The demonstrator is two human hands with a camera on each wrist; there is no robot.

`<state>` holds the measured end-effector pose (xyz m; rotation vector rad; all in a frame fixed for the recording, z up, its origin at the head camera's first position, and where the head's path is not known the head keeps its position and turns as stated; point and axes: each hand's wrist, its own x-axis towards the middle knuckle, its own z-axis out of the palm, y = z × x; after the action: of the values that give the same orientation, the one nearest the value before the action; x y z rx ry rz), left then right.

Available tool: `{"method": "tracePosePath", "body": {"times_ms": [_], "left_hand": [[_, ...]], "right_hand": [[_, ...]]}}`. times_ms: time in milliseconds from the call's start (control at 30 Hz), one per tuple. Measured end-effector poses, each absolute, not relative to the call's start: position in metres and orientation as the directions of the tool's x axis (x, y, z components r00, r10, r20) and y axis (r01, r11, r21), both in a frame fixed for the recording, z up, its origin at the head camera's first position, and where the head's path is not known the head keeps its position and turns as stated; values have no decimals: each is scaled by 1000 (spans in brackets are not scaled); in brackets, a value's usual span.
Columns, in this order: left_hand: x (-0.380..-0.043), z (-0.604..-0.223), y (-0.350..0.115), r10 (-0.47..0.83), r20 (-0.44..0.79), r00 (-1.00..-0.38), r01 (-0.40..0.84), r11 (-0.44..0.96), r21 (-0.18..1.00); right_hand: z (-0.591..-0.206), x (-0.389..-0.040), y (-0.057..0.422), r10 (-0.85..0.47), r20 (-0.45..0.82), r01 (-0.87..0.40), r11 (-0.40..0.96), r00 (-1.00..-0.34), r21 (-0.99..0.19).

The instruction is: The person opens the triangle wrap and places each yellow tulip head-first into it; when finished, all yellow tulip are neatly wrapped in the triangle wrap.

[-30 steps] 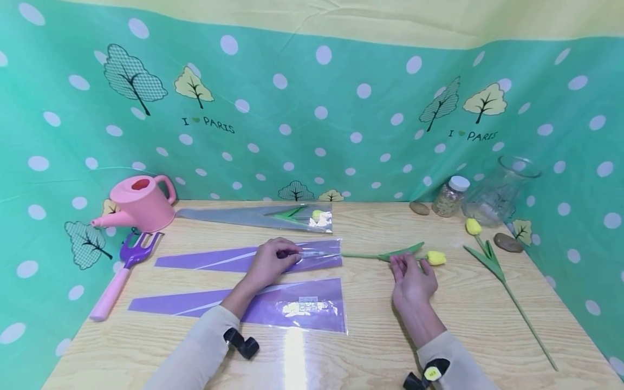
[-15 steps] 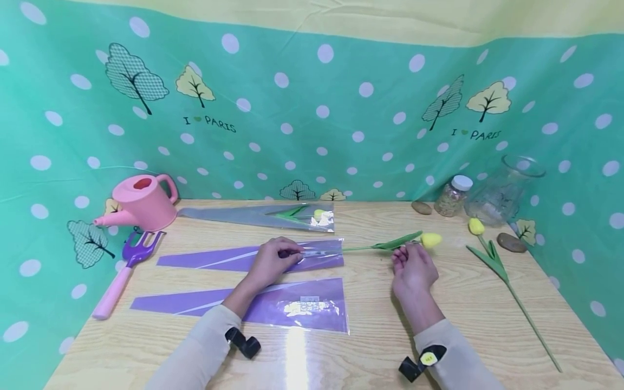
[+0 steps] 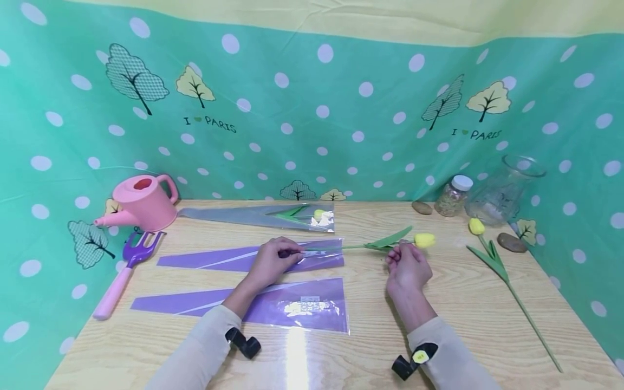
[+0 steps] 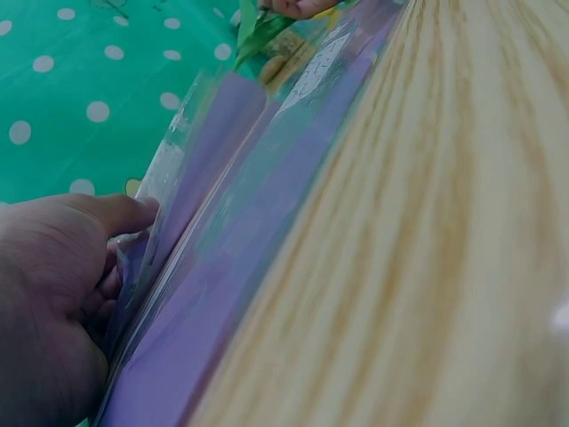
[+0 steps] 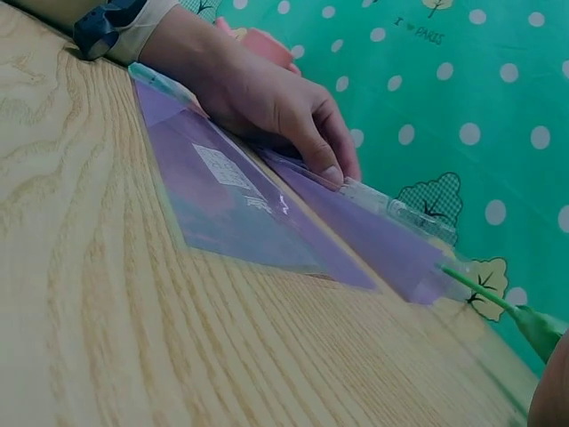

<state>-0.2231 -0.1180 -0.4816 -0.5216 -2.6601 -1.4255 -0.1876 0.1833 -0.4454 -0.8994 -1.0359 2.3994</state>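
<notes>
My left hand (image 3: 273, 264) pinches the clear film of a purple flower sleeve (image 3: 209, 259) near its wide right end; the left wrist view shows the thumb (image 4: 133, 213) on the lifted film. My right hand (image 3: 409, 271) holds a yellow artificial tulip (image 3: 424, 240) just below its bloom, by the leaves. Its green stem (image 3: 353, 246) points left, with the end inside the sleeve's mouth. In the right wrist view the stem (image 5: 480, 290) enters at the sleeve's open edge. A second purple sleeve (image 3: 234, 300) lies flat in front, partly under my left forearm.
At the back lies a grey sleeve (image 3: 229, 215) with a tulip inside. A pink watering can (image 3: 146, 203) and a purple-pink hand fork (image 3: 128, 265) are at left. On the right are another tulip (image 3: 524, 306), stones (image 3: 512, 242), a lidded jar (image 3: 453, 197) and a glass vase (image 3: 502, 195).
My right hand has moved left with the tulip, sliding its stem farther into the sleeve. The bloom rose slightly, then shifted left. My left hand stays at the sleeve's film.
</notes>
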Motion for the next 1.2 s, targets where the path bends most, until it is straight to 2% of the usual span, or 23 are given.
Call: {"method": "tracePosePath", "body": {"times_ms": [733, 1200], "left_hand": [[-224, -481, -118, 227, 237, -945, 320, 478, 818], [-223, -480, -118, 218, 263, -940, 337, 462, 820]], "right_hand": [[-454, -181, 168, 482, -393, 37, -595, -783, -803], [-457, -175, 135, 436, -414, 92, -592, -799, -801]]}}
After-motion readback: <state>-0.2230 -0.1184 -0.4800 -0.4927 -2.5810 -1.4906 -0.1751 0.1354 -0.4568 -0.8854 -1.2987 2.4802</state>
